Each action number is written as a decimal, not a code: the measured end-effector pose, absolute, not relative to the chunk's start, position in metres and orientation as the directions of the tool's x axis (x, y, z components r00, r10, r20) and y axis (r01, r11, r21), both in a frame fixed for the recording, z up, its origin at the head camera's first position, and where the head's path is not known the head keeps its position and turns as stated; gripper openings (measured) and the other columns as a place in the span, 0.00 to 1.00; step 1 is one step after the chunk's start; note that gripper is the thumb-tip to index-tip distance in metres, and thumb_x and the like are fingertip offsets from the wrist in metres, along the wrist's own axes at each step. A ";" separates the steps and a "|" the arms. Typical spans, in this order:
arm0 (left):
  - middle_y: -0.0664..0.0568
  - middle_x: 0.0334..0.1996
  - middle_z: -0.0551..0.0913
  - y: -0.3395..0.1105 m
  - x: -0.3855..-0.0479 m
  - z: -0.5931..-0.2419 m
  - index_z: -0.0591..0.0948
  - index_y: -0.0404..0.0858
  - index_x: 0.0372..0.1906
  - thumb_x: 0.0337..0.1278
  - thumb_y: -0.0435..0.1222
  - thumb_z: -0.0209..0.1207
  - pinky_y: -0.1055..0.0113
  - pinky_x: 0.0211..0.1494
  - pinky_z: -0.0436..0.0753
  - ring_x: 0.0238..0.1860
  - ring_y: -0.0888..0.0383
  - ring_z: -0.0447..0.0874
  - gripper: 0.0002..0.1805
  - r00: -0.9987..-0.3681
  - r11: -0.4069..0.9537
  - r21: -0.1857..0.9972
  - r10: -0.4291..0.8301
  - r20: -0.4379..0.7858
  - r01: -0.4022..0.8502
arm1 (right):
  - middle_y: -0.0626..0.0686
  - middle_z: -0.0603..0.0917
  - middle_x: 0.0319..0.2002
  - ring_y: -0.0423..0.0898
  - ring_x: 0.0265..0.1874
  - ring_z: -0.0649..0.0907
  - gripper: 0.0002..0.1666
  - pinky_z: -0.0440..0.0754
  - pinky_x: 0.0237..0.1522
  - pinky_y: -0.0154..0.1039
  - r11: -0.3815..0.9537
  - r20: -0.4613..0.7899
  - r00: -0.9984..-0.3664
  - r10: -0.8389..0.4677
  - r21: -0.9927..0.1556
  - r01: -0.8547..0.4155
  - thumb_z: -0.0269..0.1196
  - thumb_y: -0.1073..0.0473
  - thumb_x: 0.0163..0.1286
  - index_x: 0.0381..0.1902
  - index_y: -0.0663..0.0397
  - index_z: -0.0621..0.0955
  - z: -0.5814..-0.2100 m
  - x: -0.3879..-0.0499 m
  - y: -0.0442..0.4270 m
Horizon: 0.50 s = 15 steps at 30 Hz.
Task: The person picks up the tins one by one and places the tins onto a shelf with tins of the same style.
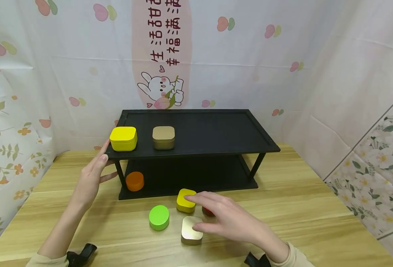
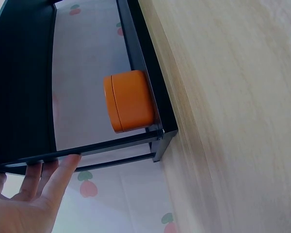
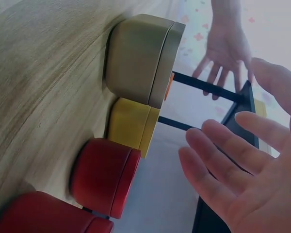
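Note:
My left hand (image 1: 90, 178) touches the left end of a black two-tier shelf (image 1: 199, 131), its fingers fairly straight against the top board's edge. My right hand (image 1: 229, 217) hovers above the table, fingers extended and apart, holding nothing. Beneath and beside its fingertips are a gold lidded tin (image 1: 191, 228) and a yellow tin (image 1: 185, 202). A red tin (image 1: 208, 211) is mostly hidden by that hand; the right wrist view shows this red tin (image 3: 104, 174) and another red tin (image 3: 51, 216). A round green tin (image 1: 159, 217) sits left of the gold one.
On the shelf's top board stand a yellow tin (image 1: 123, 139) at the left corner and a gold tin (image 1: 163, 138) beside it. An orange tin (image 1: 134, 181) is on the lower board's left end. A patterned curtain (image 1: 236, 63) hangs behind the wooden table (image 1: 303, 207).

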<state>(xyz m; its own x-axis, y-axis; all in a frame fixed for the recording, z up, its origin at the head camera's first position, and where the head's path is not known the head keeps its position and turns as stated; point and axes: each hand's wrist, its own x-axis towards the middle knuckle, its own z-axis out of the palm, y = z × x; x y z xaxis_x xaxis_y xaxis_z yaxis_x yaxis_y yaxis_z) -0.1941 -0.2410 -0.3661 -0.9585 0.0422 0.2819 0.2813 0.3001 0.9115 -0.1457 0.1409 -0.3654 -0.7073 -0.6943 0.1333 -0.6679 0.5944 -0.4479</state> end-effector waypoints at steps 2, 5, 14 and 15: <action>0.47 0.85 0.49 -0.241 -0.194 -0.366 0.52 0.63 0.82 0.84 0.51 0.37 0.79 0.49 0.86 0.59 0.73 0.70 0.28 -0.959 0.302 0.911 0.043 0.280 0.280 | 0.40 0.81 0.63 0.39 0.48 0.81 0.38 0.83 0.54 0.34 0.601 0.121 -0.706 -0.698 -0.437 -0.669 0.65 0.34 0.70 0.75 0.34 0.71 -0.366 -0.146 0.141; 0.47 0.85 0.49 -0.241 -0.194 -0.366 0.51 0.63 0.82 0.84 0.51 0.36 0.80 0.49 0.86 0.59 0.73 0.70 0.28 -0.959 0.309 0.909 0.044 0.279 0.279 | 0.41 0.81 0.63 0.40 0.49 0.82 0.38 0.84 0.55 0.33 0.605 0.105 -0.698 -0.709 -0.418 -0.678 0.66 0.35 0.70 0.74 0.34 0.71 -0.367 -0.146 0.141; 0.48 0.85 0.49 -0.240 -0.194 -0.365 0.51 0.63 0.82 0.84 0.51 0.36 0.80 0.49 0.86 0.58 0.73 0.70 0.29 -0.959 0.321 0.906 0.044 0.279 0.278 | 0.39 0.79 0.66 0.39 0.60 0.80 0.38 0.84 0.61 0.38 0.605 0.046 -0.670 -0.741 -0.387 -0.696 0.65 0.34 0.70 0.74 0.36 0.73 -0.369 -0.146 0.139; 0.49 0.85 0.49 -0.240 -0.194 -0.365 0.51 0.63 0.82 0.84 0.51 0.36 0.80 0.49 0.85 0.58 0.73 0.70 0.29 -0.960 0.323 0.905 0.044 0.278 0.277 | 0.39 0.80 0.66 0.39 0.60 0.80 0.38 0.84 0.61 0.39 0.608 0.036 -0.670 -0.741 -0.388 -0.693 0.64 0.33 0.70 0.74 0.36 0.73 -0.370 -0.146 0.139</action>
